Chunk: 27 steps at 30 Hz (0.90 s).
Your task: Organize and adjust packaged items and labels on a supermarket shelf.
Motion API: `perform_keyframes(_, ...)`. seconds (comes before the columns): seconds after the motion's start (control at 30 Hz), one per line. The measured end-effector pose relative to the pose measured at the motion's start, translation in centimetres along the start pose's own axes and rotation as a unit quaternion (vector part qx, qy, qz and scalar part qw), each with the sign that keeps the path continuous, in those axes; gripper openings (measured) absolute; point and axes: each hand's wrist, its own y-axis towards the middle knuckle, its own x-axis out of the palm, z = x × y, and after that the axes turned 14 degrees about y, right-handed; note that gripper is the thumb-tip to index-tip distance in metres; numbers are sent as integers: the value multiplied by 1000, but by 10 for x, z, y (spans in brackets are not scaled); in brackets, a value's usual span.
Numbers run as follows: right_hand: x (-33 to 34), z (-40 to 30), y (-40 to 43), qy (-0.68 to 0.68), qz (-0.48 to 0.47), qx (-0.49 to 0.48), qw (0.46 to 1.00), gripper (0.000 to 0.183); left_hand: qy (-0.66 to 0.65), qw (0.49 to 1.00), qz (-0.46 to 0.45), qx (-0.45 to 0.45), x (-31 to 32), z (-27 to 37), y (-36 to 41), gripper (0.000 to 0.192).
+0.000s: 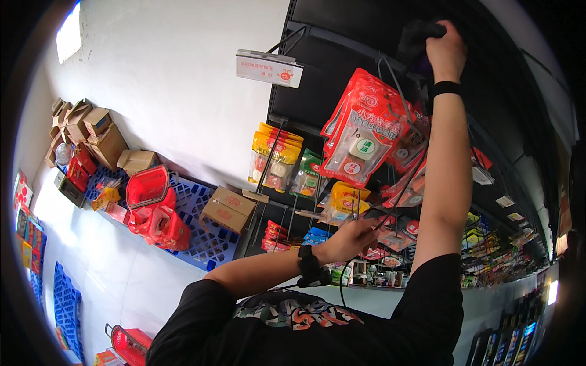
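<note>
My right hand (446,52) is raised high at the top right, closed around a dark cloth (419,39) against the black back panel of a display rack. Lower down, my left hand (350,240) has its fingers curled around the front end of a thin metal display hook (403,194). Red packs of hotpot base (366,132) hang between my two hands. Yellow packs (277,155), a green pack (309,174) and further yellow packs (345,201) hang beside and below them. A dark strap circles each wrist.
An empty-looking label holder arm with a printed sign (269,68) juts out at upper left. On blue plastic pallets (210,247) stand a cardboard box (229,208), red shopping baskets (149,187) and stacked cartons (105,142). Another red basket (130,345) sits at bottom left.
</note>
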Motion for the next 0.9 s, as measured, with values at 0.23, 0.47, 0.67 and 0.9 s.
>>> perform_keyframes(0.23,-78,-59,-15,-158,-6,-73,985,32,39,998,-8,43,10,15,-9,22)
perform_keyframes(0.47,-141,-124,-57,-113,30,-40,992,43,-26,1000,0,3,20,29,-30,27)
perform_keyframes(0.67,-133,-185,-84,116,96,-189,970,37,-59,998,-16,3,17,29,-42,26)
perform_keyframes(0.9,-20,-167,-81,7,14,-80,997,65,-43,999,13,19,-10,22,-62,13)
